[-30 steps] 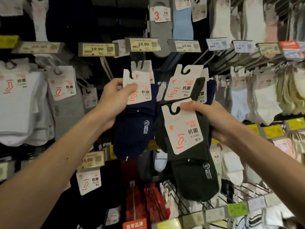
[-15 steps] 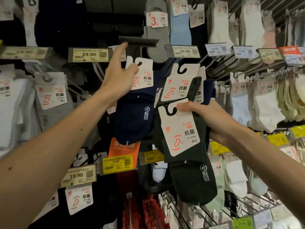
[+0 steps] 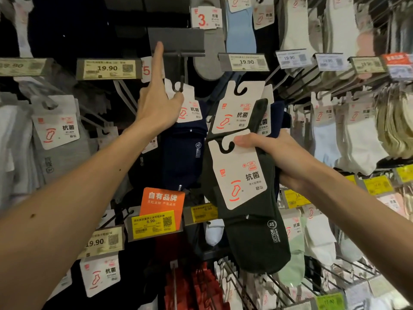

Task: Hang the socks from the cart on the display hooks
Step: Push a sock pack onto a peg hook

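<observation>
My left hand (image 3: 156,101) is raised at the display. Its forefinger lifts the grey price-tag flap (image 3: 178,42) while its thumb and other fingers pinch the white card of a navy sock pack (image 3: 184,144). The card's slot sits on the tip of the display hook (image 3: 181,83). My right hand (image 3: 274,157) grips a bundle of dark green sock packs (image 3: 252,233) by their white cards, just right of the navy pack. More packs lie behind the front one in that bundle.
Sock packs in white, grey, pale blue and mint hang on hooks all around. Price tags reading 19.90 (image 3: 108,68) line the rail. An orange sign with a yellow 6.99 tag (image 3: 159,211) sits below the navy pack. Wire hooks (image 3: 250,285) jut out at lower right.
My left hand has risen with the navy pack, its forefinger has tipped the price flap up, and the card's slot has reached the hook's tip. My right hand stays put with its bundle.
</observation>
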